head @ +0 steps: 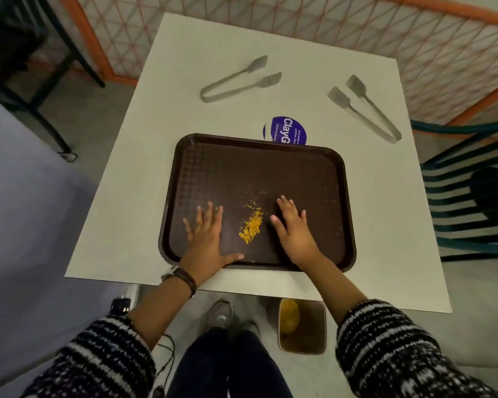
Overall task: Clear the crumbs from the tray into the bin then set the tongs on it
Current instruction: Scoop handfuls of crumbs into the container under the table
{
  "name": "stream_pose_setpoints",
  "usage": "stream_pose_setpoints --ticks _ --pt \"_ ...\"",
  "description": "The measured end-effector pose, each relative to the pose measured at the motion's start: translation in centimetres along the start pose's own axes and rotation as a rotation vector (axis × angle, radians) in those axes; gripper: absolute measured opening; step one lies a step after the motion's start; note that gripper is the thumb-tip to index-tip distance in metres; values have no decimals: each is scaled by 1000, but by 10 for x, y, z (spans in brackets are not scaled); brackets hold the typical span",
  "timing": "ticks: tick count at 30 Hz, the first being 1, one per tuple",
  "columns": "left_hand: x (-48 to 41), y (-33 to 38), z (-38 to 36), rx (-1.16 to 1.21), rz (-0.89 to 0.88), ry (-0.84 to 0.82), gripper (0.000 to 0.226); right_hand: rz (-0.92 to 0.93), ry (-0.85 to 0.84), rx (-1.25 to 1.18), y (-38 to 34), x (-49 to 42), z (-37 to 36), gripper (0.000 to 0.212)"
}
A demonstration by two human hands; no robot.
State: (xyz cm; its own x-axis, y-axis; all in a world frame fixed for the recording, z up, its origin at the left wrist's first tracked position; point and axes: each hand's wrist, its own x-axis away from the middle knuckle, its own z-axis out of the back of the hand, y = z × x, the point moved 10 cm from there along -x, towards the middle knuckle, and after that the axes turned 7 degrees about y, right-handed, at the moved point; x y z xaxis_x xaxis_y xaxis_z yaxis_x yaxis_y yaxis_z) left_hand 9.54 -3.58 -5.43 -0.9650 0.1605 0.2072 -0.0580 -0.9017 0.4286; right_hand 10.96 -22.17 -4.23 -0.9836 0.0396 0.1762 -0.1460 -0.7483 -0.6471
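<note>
Nearest, on the floor just below the table edge: a small brown bin (302,328), open-topped, yellow scraps already inside, placed where a tipped tray could empty straight down into it. On the white table (121,225) above, a dark brown tray (259,165), its near rim close to the table's front edge. Flat on the tray floor, left hand (207,239) with fingers spread and thumb lying along the near rim, gripping nothing. Right hand (292,228) likewise open and empty, palm down, fingers together and angled toward the centre. Between the two, touching neither, a small heap of yellow crumbs (252,225), with a few stray specks scattered farther up and off to the right. Probably cupped either side like this to herd the crumbs into one pile before moving them toward the near rim and the bin. Beyond the tray's far rim, a blue round sticker (285,129), partly hidden. Farthest back, two metal tongs, one to the left (236,80) and one to the right (365,110), both well apart from the tray, untouched, waiting for the later step.
</note>
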Motion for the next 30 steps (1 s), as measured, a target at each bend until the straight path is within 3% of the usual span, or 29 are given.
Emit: stream_pose_setpoints --ticks 7,14,16,20,24,27,30 --pt "-27 6 -13 -123 -60 -37 131 98 5 63 -19 -41 -19 54" --pt "-53 8 -9 -143 -46 -11 116 316 -254 -61 -50 13 -51 51" --pt "-59 14 -9 -135 -80 -16 115 263 -254 -170 -47 18 -47 50" --pt "-44 15 -6 -65 -140 -22 113 -15 18 -228 -13 10 -15 59" --pt "-16 -7 -5 32 48 26 94 -291 98 -178 10 29 -17 70" --pt "-8 6 -14 22 39 11 90 -244 66 -104 -8 37 -39 88" --pt "-4 42 -30 99 -126 -127 71 -136 -87 -185 -38 37 -67 66"
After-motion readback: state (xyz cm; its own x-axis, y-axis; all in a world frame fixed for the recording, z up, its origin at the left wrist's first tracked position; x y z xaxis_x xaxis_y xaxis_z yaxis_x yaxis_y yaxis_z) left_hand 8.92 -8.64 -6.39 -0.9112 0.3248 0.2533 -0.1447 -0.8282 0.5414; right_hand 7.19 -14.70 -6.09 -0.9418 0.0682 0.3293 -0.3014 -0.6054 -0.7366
